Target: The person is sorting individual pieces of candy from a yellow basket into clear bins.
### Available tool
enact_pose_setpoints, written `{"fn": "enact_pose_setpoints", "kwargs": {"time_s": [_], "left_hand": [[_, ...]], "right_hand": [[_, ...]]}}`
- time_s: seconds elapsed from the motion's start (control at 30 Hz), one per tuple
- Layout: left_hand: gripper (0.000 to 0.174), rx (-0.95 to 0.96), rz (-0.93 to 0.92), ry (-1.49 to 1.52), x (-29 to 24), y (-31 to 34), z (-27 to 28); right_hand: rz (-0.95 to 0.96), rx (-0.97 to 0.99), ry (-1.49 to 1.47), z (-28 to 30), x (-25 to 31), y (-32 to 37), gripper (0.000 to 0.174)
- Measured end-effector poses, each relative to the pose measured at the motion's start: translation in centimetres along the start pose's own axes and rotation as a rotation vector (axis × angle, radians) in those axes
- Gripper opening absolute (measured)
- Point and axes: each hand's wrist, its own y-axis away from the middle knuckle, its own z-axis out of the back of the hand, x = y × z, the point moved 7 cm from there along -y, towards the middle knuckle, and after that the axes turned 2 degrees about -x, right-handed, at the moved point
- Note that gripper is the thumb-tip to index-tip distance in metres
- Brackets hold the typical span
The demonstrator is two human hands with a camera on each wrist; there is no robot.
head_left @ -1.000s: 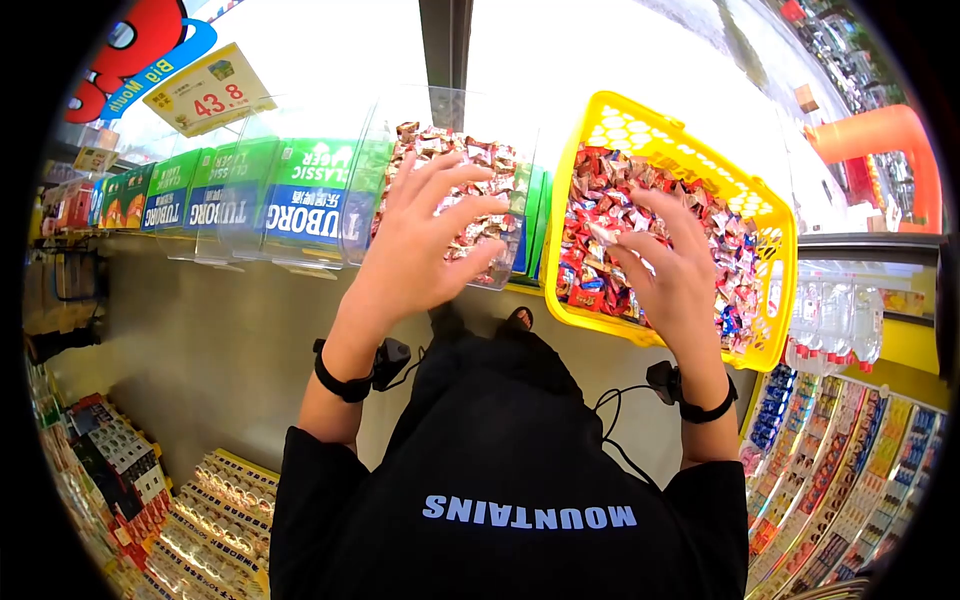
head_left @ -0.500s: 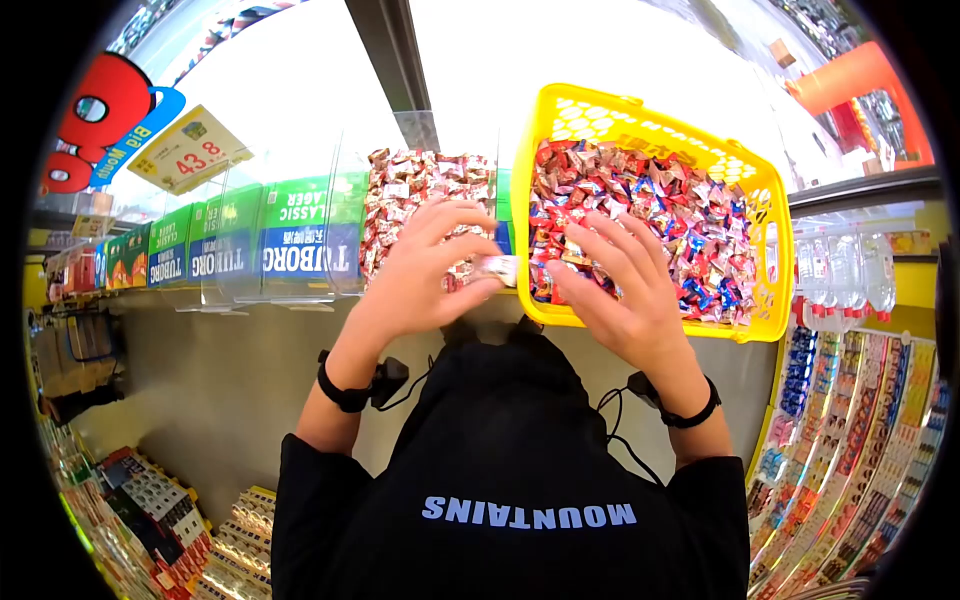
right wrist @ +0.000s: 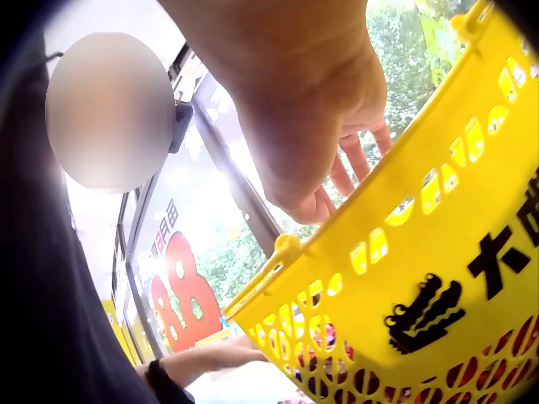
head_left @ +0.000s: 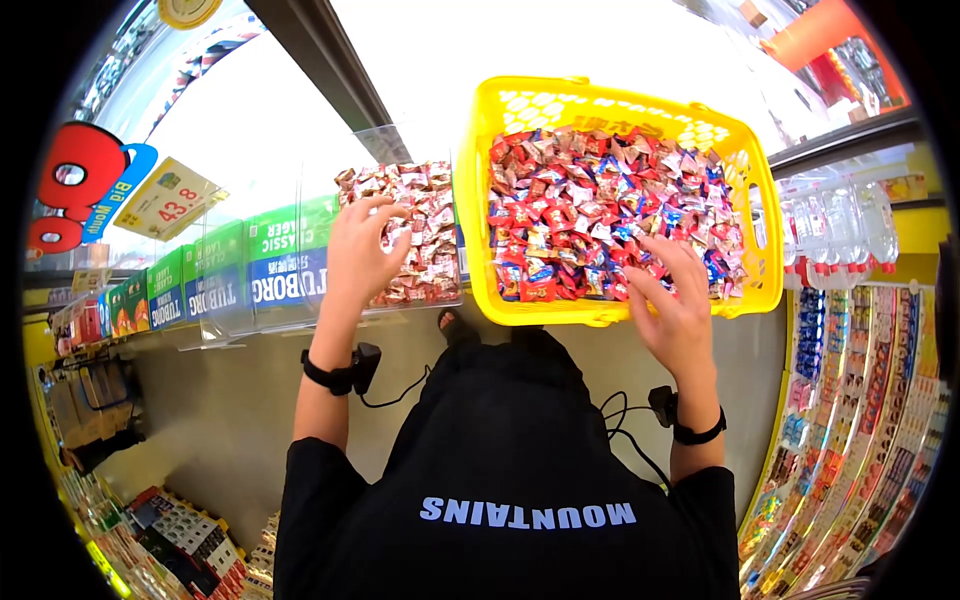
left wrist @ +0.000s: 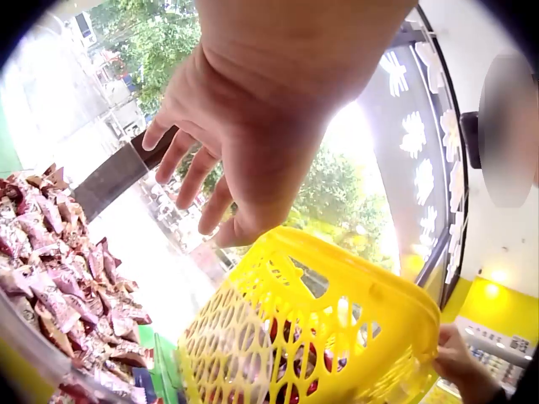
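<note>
Evidently much is left: yellow basket (head_left: 600, 95) heaped with sweets (head_left: 600, 200), clear bin (head_left: 400, 140) less full; my left hand (head_left: 357, 255) hangs spread and empty, my right hand (head_left: 680, 310) has a grip I cannot tell.

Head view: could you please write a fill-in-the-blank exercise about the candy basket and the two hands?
1. The right hand reaches into the ____ basket of wrapped candies.
2. Above the clear bin, the left hand holds ____.
3. The green cartons read ____.
4. The price tag shows ____.
Missing words: yellow; nothing; TUBORG; 43.8
</note>
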Motion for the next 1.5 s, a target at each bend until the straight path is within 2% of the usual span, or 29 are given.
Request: {"fn": "enact_pose_setpoints", "kwargs": {"time_s": [0.17,0.3,0.57,0.73,0.8,0.97,1.1,1.13,1.3,1.4,1.5], "left_hand": [[0.023,-0.082,-0.043,0.070,-6.3,-2.7,4.9],[0.027,-0.037,-0.143,0.099,-11.8,-4.2,5.9],[0.029,0.129,-0.321,-0.062,-18.5,-7.6,9.1],[0.028,0.214,-0.432,-0.059,-24.0,-11.7,9.2],[0.028,0.273,-0.492,-0.041,-26.8,-13.5,7.8],[0.022,0.330,-0.787,-0.074,-34.2,-17.5,1.9],[0.020,0.476,-0.868,0.031,-38.5,-19.8,-5.4],[0.019,0.521,-0.837,0.070,-39.0,-20.0,-7.8],[0.024,0.572,-0.943,-0.013,-40.6,-17.6,-17.3],[0.028,0.504,-0.995,-0.132,-40.8,-16.2,-19.7],[0.032,0.542,-1.003,-0.176,-40.8,-16.1,-20.7]], "right_hand": [[-0.088,-0.029,0.072,1.4,-3.2,1.9,0.028],[-0.146,-0.095,0.096,2.8,-5.9,3.0,0.028],[-0.208,-0.169,0.198,5.8,-10.1,4.5,0.022],[-0.175,-0.144,0.058,6.4,-11.7,5.4,0.019],[-0.193,-0.177,0.030,6.7,-12.9,6.0,0.018],[-0.239,-0.337,0.213,8.4,-15.9,7.2,0.023],[-0.313,-0.392,0.144,8.1,-16.9,8.1,0.025],[-0.311,-0.415,0.129,8.2,-17.2,8.2,0.025],[-0.333,-0.486,0.070,8.3,-17.4,8.4,0.024],[-0.326,-0.493,0.051,8.5,-17.4,8.4,0.024],[-0.318,-0.500,0.056,8.4,-17.5,8.6,0.022]]}}
